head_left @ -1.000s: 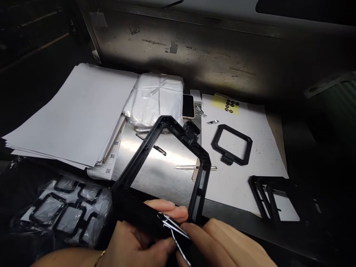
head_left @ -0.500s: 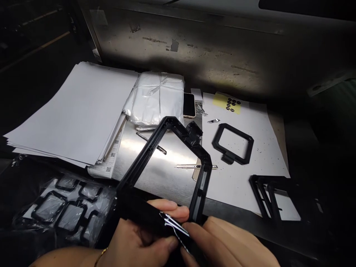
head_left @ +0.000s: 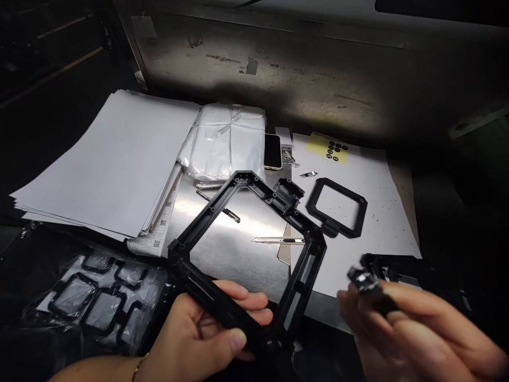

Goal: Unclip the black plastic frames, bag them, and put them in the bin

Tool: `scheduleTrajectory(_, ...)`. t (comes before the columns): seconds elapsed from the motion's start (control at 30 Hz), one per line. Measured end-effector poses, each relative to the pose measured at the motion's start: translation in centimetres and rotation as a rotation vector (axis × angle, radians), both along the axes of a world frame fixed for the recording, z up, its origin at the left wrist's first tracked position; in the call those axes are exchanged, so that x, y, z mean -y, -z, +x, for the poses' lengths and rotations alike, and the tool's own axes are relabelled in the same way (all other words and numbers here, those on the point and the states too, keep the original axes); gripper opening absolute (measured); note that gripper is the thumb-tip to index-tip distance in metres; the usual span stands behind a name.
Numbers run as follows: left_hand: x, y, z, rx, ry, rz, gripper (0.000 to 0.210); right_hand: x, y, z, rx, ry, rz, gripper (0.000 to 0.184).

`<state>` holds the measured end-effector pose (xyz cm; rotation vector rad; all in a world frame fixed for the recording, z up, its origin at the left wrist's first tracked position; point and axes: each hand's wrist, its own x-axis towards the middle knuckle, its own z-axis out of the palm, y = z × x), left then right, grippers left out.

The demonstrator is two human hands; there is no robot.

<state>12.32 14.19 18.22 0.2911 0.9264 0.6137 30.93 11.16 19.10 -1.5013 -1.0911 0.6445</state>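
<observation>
My left hand (head_left: pixel 210 331) is closed around the lower edge of a black plastic frame (head_left: pixel 204 212), thumb in front and fingers behind. The frame is tilted, with its ribbed inner side and a hinge-like block facing up. To the right and apart from it, my right hand (head_left: pixel 421 331) pinches a small shiny metal tool (head_left: pixel 368 284) that looks like a nail clipper, blurred by motion. A similar black frame (head_left: pixel 360 220) lies on the white paper beyond.
White sheets (head_left: pixel 107 159) are stacked left, beside a bundle of clear bags (head_left: pixel 226 140) and a phone (head_left: pixel 273 152). A pen (head_left: pixel 230 215) and a utility knife (head_left: pixel 278 241) lie mid-table. Bagged frames (head_left: pixel 101 307) are at lower left; more dark frames (head_left: pixel 393 259) sit at right.
My right hand has pulled away from the frame to the right, taking the metal tool with it. The held frame has turned to face up more and shifted slightly right.
</observation>
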Motion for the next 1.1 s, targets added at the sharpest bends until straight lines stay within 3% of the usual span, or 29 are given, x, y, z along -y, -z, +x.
scheduleTrajectory(0.07, -0.1, -0.1, -0.2, 0.022, -0.01, -0.028, 0.026, -0.4, 1.5, 1.7, -0.175, 0.199, 0.007, 0.01)
scheduleTrajectory(0.17, -0.3, -0.1, -0.4, 0.054, -0.013, -0.048, 0.028, -1.0, 5.5, 4.5, 0.056, 0.331, -0.268, 0.023)
scheduleTrajectory(0.27, -0.3, 0.2, -0.7, 0.046, -0.005, -0.043, 0.028, -1.1, 10.5, 6.4, 0.403, 0.085, -0.492, 0.036)
scheduleTrajectory(0.37, -0.4, 0.9, -1.0, -0.053, 0.117, 0.11, 0.024, -1.3, 13.0, 6.8, 0.581, 0.014, -0.478, 0.046)
scheduleTrajectory(0.43, -0.6, 1.6, -1.1, -0.231, 0.302, 0.401, 0.019, -1.8, 12.1, 5.8, 0.488, 0.083, -0.452, 0.047)
scheduleTrajectory(0.47, -0.8, 2.0, -1.0, -0.326, 0.415, 0.597, 0.019, -2.0, 10.9, 5.0, 0.326, 0.071, -0.438, 0.047)
scheduleTrajectory(0.57, -1.2, 3.1, -0.6, -0.556, 0.737, 1.11, 0.029, -2.7, 6.3, 1.7, -0.316, -0.259, -0.399, 0.051)
scheduleTrajectory(0.63, -1.2, 3.8, -0.6, -0.622, 0.886, 1.234, 0.034, -2.9, 3.9, -0.4, -0.539, -0.456, -0.431, 0.045)
scheduleTrajectory(0.67, -1.2, 4.2, -0.8, -0.627, 0.893, 1.238, 0.033, -3.0, 3.2, -1.3, -0.592, -0.488, -0.459, 0.038)
scheduleTrajectory(0.7, -1.2, 4.5, -1.2, -0.629, 0.821, 1.214, 0.032, -3.0, 2.8, -2.0, -0.635, -0.482, -0.478, 0.032)
scheduleTrajectory(0.77, -1.2, 5.0, -2.0, -0.614, 0.477, 1.056, 0.041, -3.0, 2.8, -2.8, -0.723, -0.474, -0.48, 0.022)
scheduleTrajectory(0.83, -1.5, 5.3, -2.8, -0.496, 0.104, 0.696, 0.049, -3.2, 3.4, -3.0, -0.794, -0.575, -0.454, 0.021)
scheduleTrajectory(0.9, -2.2, 5.5, -3.3, -0.275, -0.093, 0.311, 0.04, -3.9, 3.9, -3.0, -0.79, -0.778, -0.467, 0.023)
scheduleTrajectory(0.97, -2.8, 5.7, -3.6, -0.109, -0.186, 0.106, 0.028, -5.8, 4.3, -2.8, -0.581, -0.994, -0.459, 0.03)
scheduleTrajectory(1.0, -3.0, 5.8, -3.8, -0.085, -0.236, 0.073, 0.025, -7.2, 4.5, -2.5, -0.379, -1.006, -0.425, 0.035)
scheduleTrajectory(1.03, -3.1, 6.0, -4.0, -0.08, -0.281, 0.061, 0.023, -9.0, 4.8, -2.2, -0.158, -0.944, -0.376, 0.038)
scheduleTrajectory(1.1, -2.8, 6.6, -4.6, -0.072, -0.331, 0.021, 0.022, -13.3, 5.9, -1.5, 0.227, -0.636, -0.254, 0.034)
